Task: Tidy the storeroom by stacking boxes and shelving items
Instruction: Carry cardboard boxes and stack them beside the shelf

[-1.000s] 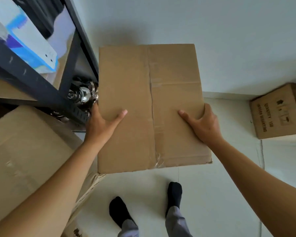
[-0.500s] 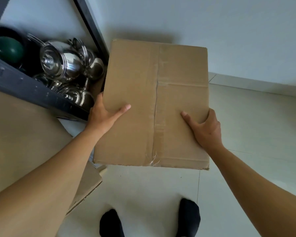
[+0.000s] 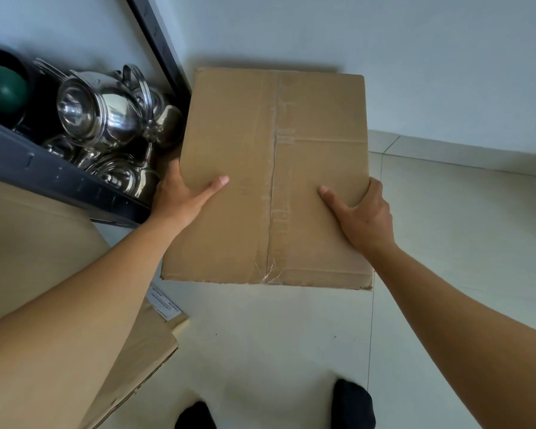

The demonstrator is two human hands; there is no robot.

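A taped brown cardboard box (image 3: 273, 168) hangs in front of me above the pale tiled floor, close to the white wall. My left hand (image 3: 180, 196) grips its left edge, thumb lying on the top face and fingers hidden below. On the right edge my right hand (image 3: 361, 212) grips the same way, thumb on top. The box's underside is hidden.
A dark metal shelf (image 3: 53, 178) at the left carries several shiny steel teapots (image 3: 102, 116) and a green round thing (image 3: 2, 88). A big cardboard box (image 3: 28, 243) and flattened cardboard (image 3: 149, 345) lie at the lower left. My two dark-socked feet (image 3: 351, 404) stand on the floor.
The box has gone down and a little toward the wall beside the shelf. My view tipped downward, so the upper shelf and the far printed box have left the frame.
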